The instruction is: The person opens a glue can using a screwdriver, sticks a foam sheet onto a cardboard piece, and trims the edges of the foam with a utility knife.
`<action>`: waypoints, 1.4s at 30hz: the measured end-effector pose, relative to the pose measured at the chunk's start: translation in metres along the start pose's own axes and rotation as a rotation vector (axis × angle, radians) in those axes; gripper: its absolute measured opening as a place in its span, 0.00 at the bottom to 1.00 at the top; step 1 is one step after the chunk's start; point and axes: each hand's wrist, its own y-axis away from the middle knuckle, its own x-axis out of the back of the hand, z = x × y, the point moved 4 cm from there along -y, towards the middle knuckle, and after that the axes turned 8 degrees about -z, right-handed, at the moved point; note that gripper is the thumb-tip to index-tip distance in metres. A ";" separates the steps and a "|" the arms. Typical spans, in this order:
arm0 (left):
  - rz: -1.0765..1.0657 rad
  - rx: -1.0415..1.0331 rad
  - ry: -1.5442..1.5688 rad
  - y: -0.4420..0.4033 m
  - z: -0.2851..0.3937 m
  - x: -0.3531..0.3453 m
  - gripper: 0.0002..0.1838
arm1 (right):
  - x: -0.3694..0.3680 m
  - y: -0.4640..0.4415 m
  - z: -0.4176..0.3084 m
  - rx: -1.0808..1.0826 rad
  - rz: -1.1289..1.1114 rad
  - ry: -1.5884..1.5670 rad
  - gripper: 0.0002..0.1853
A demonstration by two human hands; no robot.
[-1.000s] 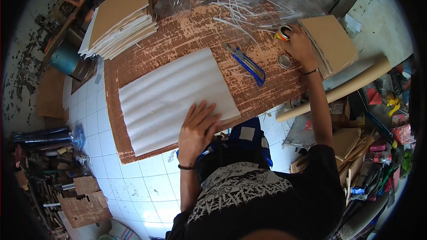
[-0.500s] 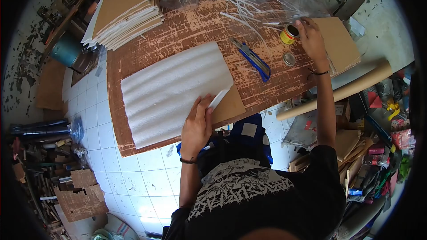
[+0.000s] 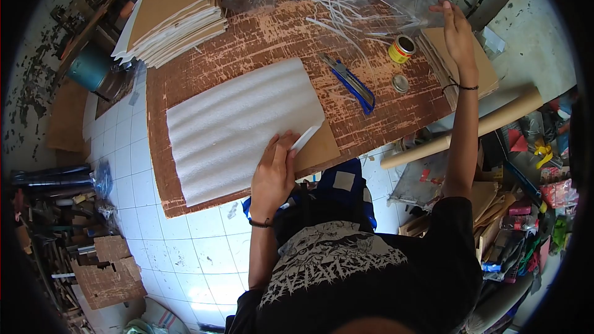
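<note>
By the nearer left hand [image 3: 272, 170], whether pinching or pressing cannot be told, the turned-back corner of the foam sheet [image 3: 241, 117] is touched, its long axis laid crosswise leftward, while the right hand [image 3: 458, 40] is held farther off, fingers stretched, by stacked boards [image 3: 487, 74].

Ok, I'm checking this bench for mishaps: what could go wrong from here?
The uncapped tin stands near the right hand, its lid beside it; a knock might spill any contents. The white foam sheet could crease or shift on the brown cardboard, since its corner is turned back at the left hand. A reach across might catch the blue snap-off knife lying loose.
</note>
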 end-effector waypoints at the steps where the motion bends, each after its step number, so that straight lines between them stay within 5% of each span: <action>1: -0.006 0.018 -0.001 0.000 -0.001 0.000 0.13 | 0.004 -0.004 -0.001 0.005 0.006 -0.001 0.29; 11: -0.024 0.071 0.033 0.000 0.002 0.002 0.11 | 0.036 -0.047 -0.003 -0.085 -0.015 -0.054 0.31; 16: -0.023 0.064 0.053 -0.001 0.001 0.002 0.09 | 0.058 -0.047 -0.069 0.129 0.130 0.041 0.30; 22: -0.026 0.045 0.045 -0.001 0.002 0.003 0.09 | 0.068 -0.064 -0.076 0.001 0.107 0.038 0.31; 25: -0.026 0.039 0.040 -0.002 0.002 0.004 0.09 | 0.075 -0.076 -0.075 0.189 0.181 0.117 0.32; 31: -0.029 0.065 0.056 -0.002 0.005 0.005 0.09 | 0.087 -0.090 -0.070 0.116 0.166 -0.018 0.32; 35: -0.034 0.077 0.059 -0.002 0.004 0.004 0.11 | 0.077 -0.075 -0.061 -0.018 0.057 -0.438 0.26; 42: -0.027 0.127 0.072 0.005 -0.006 0.002 0.13 | -0.013 0.071 -0.131 0.206 -0.514 -0.616 0.36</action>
